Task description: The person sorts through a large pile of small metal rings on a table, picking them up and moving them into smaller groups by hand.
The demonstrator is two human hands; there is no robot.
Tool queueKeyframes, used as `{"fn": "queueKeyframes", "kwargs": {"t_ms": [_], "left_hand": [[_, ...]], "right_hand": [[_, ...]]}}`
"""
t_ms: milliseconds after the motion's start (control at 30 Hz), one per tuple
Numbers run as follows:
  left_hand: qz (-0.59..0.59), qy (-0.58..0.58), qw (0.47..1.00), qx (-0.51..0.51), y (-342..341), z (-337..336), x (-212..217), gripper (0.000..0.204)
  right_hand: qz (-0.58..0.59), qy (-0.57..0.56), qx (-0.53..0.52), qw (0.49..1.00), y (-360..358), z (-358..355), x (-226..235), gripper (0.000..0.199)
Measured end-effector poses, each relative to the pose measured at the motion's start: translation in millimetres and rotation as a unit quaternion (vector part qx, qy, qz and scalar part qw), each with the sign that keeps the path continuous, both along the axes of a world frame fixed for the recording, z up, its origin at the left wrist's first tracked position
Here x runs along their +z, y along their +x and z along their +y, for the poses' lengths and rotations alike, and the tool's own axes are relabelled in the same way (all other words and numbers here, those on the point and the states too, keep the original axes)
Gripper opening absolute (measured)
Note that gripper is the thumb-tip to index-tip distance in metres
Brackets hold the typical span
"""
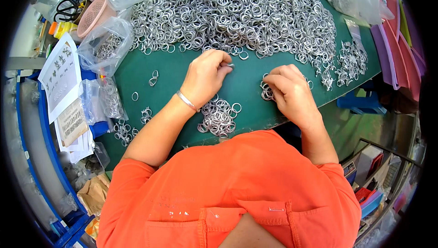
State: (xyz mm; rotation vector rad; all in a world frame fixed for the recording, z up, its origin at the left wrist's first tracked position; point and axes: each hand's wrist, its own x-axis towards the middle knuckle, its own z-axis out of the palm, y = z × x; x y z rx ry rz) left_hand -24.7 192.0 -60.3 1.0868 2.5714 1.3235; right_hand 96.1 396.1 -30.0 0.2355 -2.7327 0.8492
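Note:
My left hand (205, 73) is closed, with thumb and forefinger pinching a small silvery metal ring (231, 65) that shows only in part. My right hand (292, 92) has its fingers curled down at a small cluster of metal rings (267, 93). Its fingertips are pressed together at the top of that cluster, and what lies between them is mostly hidden. A small pile of rings (218, 118) lies between my forearms, close to the table's near edge. Beyond both hands spreads a large heap of the same silvery rings (237, 15).
Loose rings (154, 78) lie left of my left forearm. Bagged rings (109, 45), a pink basket (93, 15), black scissors (67, 10) and printed sheets (60, 77) line the left side. Small metal parts (351, 63) and coloured folders (394, 47) are at right. The green table (169, 70) ends near me.

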Motion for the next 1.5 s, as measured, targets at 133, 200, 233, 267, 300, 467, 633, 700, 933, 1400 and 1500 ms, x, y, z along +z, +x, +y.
{"fn": "queueKeyframes", "kwargs": {"t_ms": [133, 200, 233, 267, 300, 467, 633, 700, 933, 1400, 1500], "left_hand": [[-0.046, 0.067, 0.996, -0.032, 16, -1, 17, 0.035], [0.001, 0.087, 0.995, -0.057, 23, 0, 22, 0.041], [-0.02, 0.105, 0.992, -0.068, 23, 0, 24, 0.041], [-0.039, 0.121, 0.989, -0.077, 24, -2, 25, 0.041], [-0.059, 0.137, 0.985, -0.086, 24, -3, 25, 0.042], [0.109, 0.05, 0.992, -0.031, 2, 2, 18, 0.017], [0.159, -0.031, 0.985, -0.062, -8, 23, -2, 0.016], [0.149, -0.074, 0.984, -0.057, -9, 28, -7, 0.015], [-0.159, 0.084, 0.976, -0.121, 2, 12, 12, 0.007], [0.051, 0.079, 0.995, -0.019, -13, 10, 6, 0.012], [0.121, 0.045, 0.991, -0.027, -20, 14, -4, 0.015]], "right_hand": [[-0.005, -0.172, -0.003, 0.985, -15, -21, -2, 0.02], [-0.017, -0.267, -0.002, 0.964, -20, -31, -8, 0.02], [-0.023, -0.276, -0.007, 0.961, -19, -30, -8, 0.019], [-0.029, -0.286, -0.01, 0.958, -19, -30, -8, 0.017], [-0.036, -0.296, -0.013, 0.954, -18, -28, -7, 0.015], [-0.026, -0.189, 0.008, 0.982, -7, -5, -4, 0.017], [-0.034, 0.002, 0.019, 0.999, 5, 8, 1, 0.025], [-0.036, 0.033, 0.018, 0.999, 6, 8, 1, 0.025], [0.051, -0.129, -0.043, 0.989, -13, -14, -4, 0.011], [0.086, -0.135, -0.018, 0.987, -9, -9, 1, 0.012], [0.08, -0.086, -0.032, 0.993, -1, 3, 1, 0.014]]}}
